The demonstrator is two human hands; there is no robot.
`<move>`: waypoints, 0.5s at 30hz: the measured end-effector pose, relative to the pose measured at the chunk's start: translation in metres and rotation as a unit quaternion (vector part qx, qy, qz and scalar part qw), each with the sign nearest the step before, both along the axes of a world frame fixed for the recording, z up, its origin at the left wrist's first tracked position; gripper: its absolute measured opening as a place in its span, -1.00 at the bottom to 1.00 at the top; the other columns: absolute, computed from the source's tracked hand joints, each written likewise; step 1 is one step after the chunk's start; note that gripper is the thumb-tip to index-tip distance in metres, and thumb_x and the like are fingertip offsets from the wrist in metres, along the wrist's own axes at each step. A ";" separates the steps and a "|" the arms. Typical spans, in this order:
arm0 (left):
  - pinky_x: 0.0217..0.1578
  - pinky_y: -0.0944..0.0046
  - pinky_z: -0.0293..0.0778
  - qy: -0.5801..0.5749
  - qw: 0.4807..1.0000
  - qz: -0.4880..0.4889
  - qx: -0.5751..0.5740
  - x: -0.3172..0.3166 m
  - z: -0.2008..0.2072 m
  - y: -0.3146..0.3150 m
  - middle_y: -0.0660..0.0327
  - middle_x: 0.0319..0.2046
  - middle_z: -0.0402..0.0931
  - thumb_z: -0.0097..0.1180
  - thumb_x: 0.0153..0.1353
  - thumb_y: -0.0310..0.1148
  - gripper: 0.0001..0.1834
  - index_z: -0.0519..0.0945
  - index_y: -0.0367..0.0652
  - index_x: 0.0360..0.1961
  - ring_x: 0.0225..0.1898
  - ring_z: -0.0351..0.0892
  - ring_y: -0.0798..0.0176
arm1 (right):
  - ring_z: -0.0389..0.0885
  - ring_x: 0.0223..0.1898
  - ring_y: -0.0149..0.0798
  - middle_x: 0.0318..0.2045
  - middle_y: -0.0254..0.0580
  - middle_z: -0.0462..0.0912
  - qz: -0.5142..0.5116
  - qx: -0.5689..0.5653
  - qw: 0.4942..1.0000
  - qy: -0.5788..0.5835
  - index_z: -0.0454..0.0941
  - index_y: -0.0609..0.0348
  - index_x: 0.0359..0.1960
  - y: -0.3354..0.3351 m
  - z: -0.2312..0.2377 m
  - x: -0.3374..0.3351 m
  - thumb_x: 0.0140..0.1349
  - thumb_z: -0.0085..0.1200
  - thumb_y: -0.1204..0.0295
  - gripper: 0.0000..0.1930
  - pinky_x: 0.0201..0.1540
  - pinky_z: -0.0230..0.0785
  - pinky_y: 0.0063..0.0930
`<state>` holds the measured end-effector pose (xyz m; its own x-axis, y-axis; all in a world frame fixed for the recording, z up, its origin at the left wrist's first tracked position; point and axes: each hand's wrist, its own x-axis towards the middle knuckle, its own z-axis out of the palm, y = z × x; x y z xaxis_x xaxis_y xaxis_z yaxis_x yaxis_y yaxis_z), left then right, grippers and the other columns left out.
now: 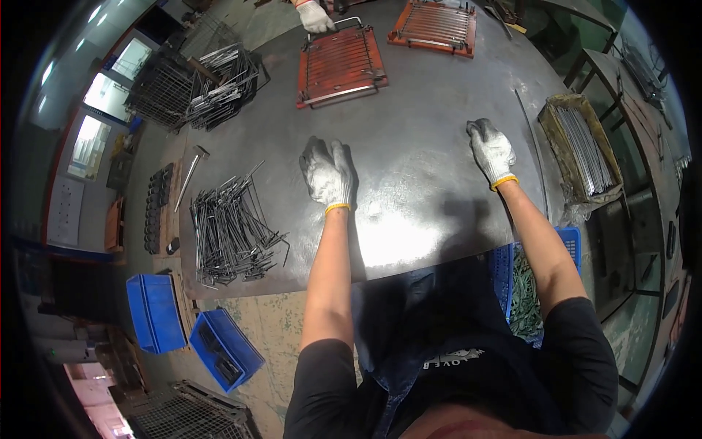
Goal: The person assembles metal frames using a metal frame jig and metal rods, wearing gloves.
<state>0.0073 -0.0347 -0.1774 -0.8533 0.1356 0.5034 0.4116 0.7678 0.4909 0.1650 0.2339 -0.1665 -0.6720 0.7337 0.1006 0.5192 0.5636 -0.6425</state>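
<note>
Both my hands wear white knit gloves with dark grey fingers and yellow cuffs. My left hand [326, 175] is at the middle of the grey metal table [409, 157], its fingers apart and nothing in them. Farther right, my right hand [492, 151] is over the tabletop with its fingers loosely bent; no object shows in it. Beyond my left hand lies a red frame with a row of metal rods [341, 62]. A second red rod frame [433, 29] lies at the far edge. To the left is a heap of thin bent metal rods [232, 230].
Another person's gloved hand [314, 16] touches the nearer frame's far end. A hammer [191, 175] lies at the left edge. A box of straight rods [583, 150] stands at right. Blue bins [155, 313] sit lower left; a blue basket [569, 245] holds green pieces beside my right arm.
</note>
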 end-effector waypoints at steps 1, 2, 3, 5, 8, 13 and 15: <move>0.23 0.08 0.15 0.004 0.999 0.035 -0.013 -0.007 -0.003 0.003 -0.07 0.06 0.42 -0.14 0.29 -0.06 -0.46 0.42 -0.32 0.07 0.15 0.31 -0.05 | 0.61 -0.23 0.01 -0.33 -0.12 0.65 -0.003 -0.009 1.000 -0.002 0.53 0.03 -0.18 -0.001 0.001 -0.001 0.27 -0.09 0.07 -0.66 -0.19 0.40 -0.16; 0.26 0.11 0.11 0.007 0.997 0.066 -0.025 -0.014 -0.009 0.009 -0.12 0.08 0.40 -0.18 0.31 -0.02 -0.41 0.40 -0.36 0.10 0.17 0.30 -0.07 | 0.61 -0.23 0.01 -0.33 -0.12 0.65 -0.002 -0.007 1.000 -0.005 0.53 0.03 -0.18 0.000 -0.003 -0.002 0.27 -0.09 0.07 -0.66 -0.19 0.40 -0.16; 0.24 0.10 0.11 0.101 0.986 0.124 -0.039 -0.017 -0.010 0.021 -0.11 -0.04 0.46 -0.18 0.30 0.00 -0.40 0.41 -0.40 0.04 0.09 0.37 -0.08 | 0.61 -0.25 0.02 -0.36 -0.12 0.65 -0.002 0.031 0.999 0.016 0.53 0.03 -0.19 0.001 -0.007 -0.003 0.27 -0.09 0.07 -0.67 -0.20 0.40 -0.16; 0.20 0.08 0.14 0.009 0.990 0.138 -0.006 -0.021 0.006 0.044 -0.08 -0.12 0.48 -0.16 0.28 -0.02 -0.44 0.42 -0.38 0.00 0.03 0.40 -0.07 | 0.61 -0.27 0.02 -0.40 -0.12 0.64 -0.008 0.074 0.997 0.033 0.52 0.03 -0.19 0.008 -0.011 -0.003 0.27 -0.08 0.07 -0.67 -0.22 0.39 -0.16; 0.06 -0.02 0.23 0.014 0.983 0.163 0.083 -0.013 0.019 0.070 0.02 -0.31 0.48 -0.10 0.25 -0.08 -0.55 0.43 -0.33 -0.16 -0.15 0.43 -0.06 | 0.60 -0.30 0.04 -0.43 -0.10 0.63 -0.012 0.015 0.999 0.029 0.52 0.04 -0.19 0.006 -0.008 -0.011 0.27 -0.07 0.08 -0.68 -0.22 0.39 -0.15; 0.07 -0.13 0.27 0.143 0.956 0.055 0.249 -0.005 0.007 0.085 0.02 -0.19 0.47 -0.08 0.23 -0.11 -0.56 0.44 -0.26 -0.05 -0.04 0.44 -0.01 | 0.62 -0.36 -0.03 -0.45 -0.12 0.63 -0.001 -0.002 0.999 0.037 0.53 0.03 -0.19 0.004 -0.011 -0.020 0.27 -0.07 0.10 -0.69 -0.27 0.40 -0.20; 0.09 -0.15 0.26 0.212 0.968 -0.083 0.107 -0.007 0.012 0.096 0.00 -0.02 0.43 -0.11 0.25 -0.06 -0.49 0.42 -0.22 0.08 -0.01 0.42 -0.03 | 0.63 -0.39 -0.07 -0.49 -0.14 0.63 -0.003 -0.006 0.999 0.053 0.53 0.03 -0.19 0.007 -0.013 -0.019 0.27 -0.07 0.10 -0.69 -0.28 0.40 -0.24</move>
<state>0.0005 0.0609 -0.1653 -0.5394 0.1081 0.8351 0.7201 0.5733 0.3909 0.1458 0.2405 -0.1794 -0.6535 0.7393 0.1620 0.4517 0.5527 -0.7003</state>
